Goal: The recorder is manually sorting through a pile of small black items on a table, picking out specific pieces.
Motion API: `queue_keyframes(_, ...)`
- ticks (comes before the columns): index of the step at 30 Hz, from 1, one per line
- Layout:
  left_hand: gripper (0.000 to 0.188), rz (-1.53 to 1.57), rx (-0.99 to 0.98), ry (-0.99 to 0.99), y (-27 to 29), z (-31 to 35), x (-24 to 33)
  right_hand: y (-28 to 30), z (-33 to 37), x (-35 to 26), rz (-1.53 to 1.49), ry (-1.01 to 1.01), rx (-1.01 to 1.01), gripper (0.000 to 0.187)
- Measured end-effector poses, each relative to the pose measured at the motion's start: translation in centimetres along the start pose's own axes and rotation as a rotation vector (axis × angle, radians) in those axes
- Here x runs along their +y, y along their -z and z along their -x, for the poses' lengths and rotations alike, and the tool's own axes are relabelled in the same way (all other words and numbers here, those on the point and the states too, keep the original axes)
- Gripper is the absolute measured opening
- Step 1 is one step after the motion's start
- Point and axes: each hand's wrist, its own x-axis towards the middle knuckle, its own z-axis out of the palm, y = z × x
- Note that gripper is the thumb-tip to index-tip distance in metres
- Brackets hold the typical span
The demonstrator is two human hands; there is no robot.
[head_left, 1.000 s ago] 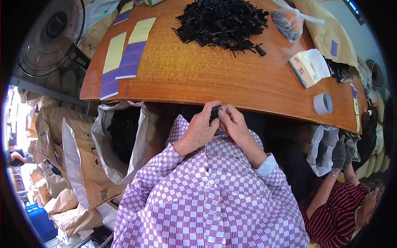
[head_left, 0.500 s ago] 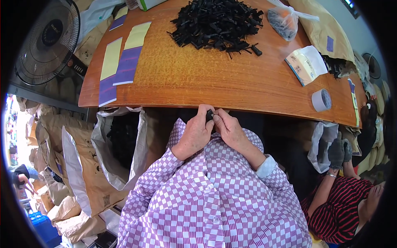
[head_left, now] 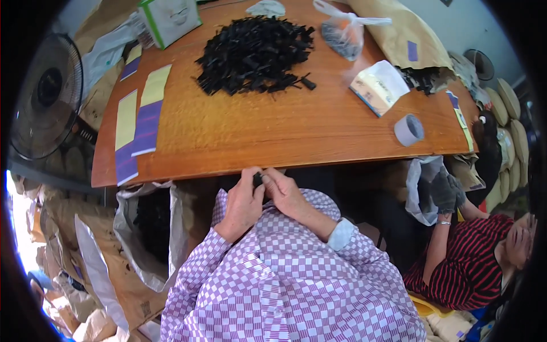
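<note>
Just below the front edge of the wooden table (head_left: 228, 131), my left hand (head_left: 242, 202) and my right hand (head_left: 288, 194) meet in front of my checked shirt. Between their fingertips they pinch a small black piece (head_left: 258, 179), mostly covered by the fingers. Its exact kind is too hidden to tell. Farther back on the table lies a large heap of small black parts (head_left: 253, 54), apparently plastic or rubber. One loose part (head_left: 307, 83) rests at the heap's right edge.
Purple-and-yellow paper strips (head_left: 147, 122) lie at the table's left. On the right are a tape roll (head_left: 409, 130), an opened carton (head_left: 379, 88) and a tied plastic bag (head_left: 343, 39). An open sack of black parts (head_left: 178, 228) stands lower left. A gloved co-worker (head_left: 464, 265) sits at right.
My view has tilted up and turned right, so the table and heap appear lower and farther left. Both hands stay together on the small black piece.
</note>
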Motion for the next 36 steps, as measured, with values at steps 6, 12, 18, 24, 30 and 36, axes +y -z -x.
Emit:
queue_keyframes(6,0.027,0.574,0.117,0.174,0.1,0.1,-1.4,0.1,0.0,-0.3,-0.147,-0.011,-0.028,0.019)
queue_keyframes(12,0.032,1.231,0.024,0.419,1.5,-0.5,0.3,1.3,0.2,-2.0,-0.406,-0.173,-0.057,0.013)
queue_keyframes(18,0.036,1.238,-0.13,0.5,1.2,-0.2,0.0,2.2,0.0,-1.5,-0.539,-0.16,-0.091,0.016)
queue_keyframes(24,0.034,1.259,-0.378,0.439,1.4,0.0,-0.1,2.3,-0.2,-0.4,-0.603,-0.347,-0.239,0.025)
queue_keyframes(30,0.038,0.827,-0.348,0.277,1.2,0.2,-0.1,2.3,-0.4,-1.5,-0.366,-0.236,-0.172,0.017)
queue_keyframes(36,0.037,0.36,0.031,-0.085,0.2,0.6,-0.4,1.1,0.1,-3.4,-0.228,-0.143,-0.096,0.024)
